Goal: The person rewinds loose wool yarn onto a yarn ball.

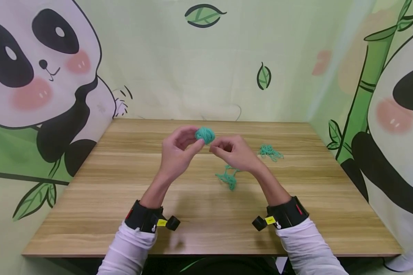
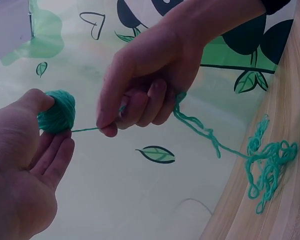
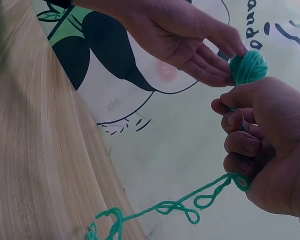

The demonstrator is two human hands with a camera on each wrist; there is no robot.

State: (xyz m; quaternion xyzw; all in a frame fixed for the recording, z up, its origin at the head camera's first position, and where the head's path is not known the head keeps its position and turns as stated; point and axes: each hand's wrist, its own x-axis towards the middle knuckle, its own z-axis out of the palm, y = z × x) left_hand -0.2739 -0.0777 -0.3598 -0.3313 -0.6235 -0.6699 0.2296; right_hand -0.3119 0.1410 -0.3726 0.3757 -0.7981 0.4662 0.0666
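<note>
A small ball of teal yarn (image 1: 205,135) is held above the table between the thumb and fingers of my left hand (image 1: 177,152). Just right of it, my right hand (image 1: 236,152) pinches the strand between thumb and forefinger, its other fingers curled. In the left wrist view a short taut strand (image 2: 85,130) runs from the ball (image 2: 60,111) to those fingertips. Looped yarn (image 3: 190,200) trails out below the right hand in the right wrist view and leads down to a loose tangle (image 2: 270,170) on the table.
On the wooden table (image 1: 124,191) one tangle of teal yarn (image 1: 229,178) lies below the right hand. A second small heap (image 1: 270,151) lies farther right. A wall with printed pandas and leaves (image 1: 227,68) stands behind the table's back edge.
</note>
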